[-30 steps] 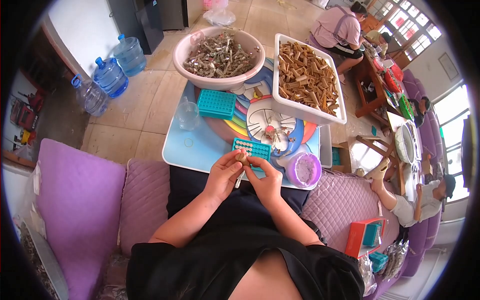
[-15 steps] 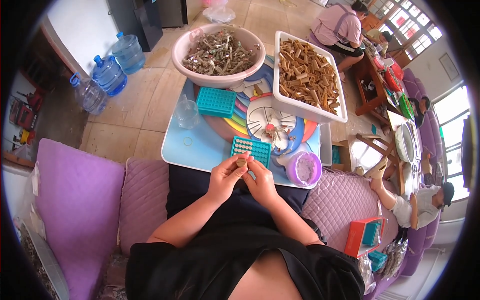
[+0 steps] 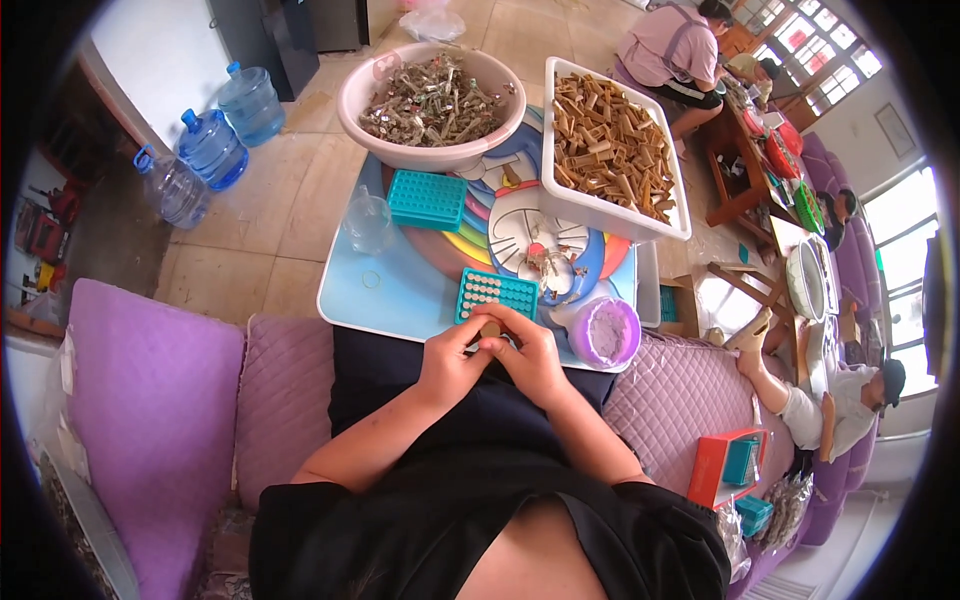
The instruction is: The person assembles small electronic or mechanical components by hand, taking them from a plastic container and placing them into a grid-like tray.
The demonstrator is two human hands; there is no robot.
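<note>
Close together at the table's near edge, my left hand (image 3: 452,362) and my right hand (image 3: 530,360) hold one small brown cylinder (image 3: 490,330) between curled fingers. Fingers and thumbs cover most of the cylinder, so only its top part shows. Just beyond my fingertips lies a teal tray with small wells (image 3: 515,290); pale round pieces (image 3: 484,287) sit in the wells on its left side. A purple tub (image 3: 636,340) with whitish stuff inside stands to the right of my right hand.
A pink basin (image 3: 350,120) heaped with small glinting pieces and a white bin (image 3: 600,212) of short brown pieces stand at the back. A second teal tray (image 3: 426,198) and a clear plastic container (image 3: 368,224) sit on the left. People (image 3: 668,50) work at the far right.
My right hand has turned and its fingers have come over the top of the cylinder, hiding more of it. The view has shifted slightly; both hands stay in about the same place.
</note>
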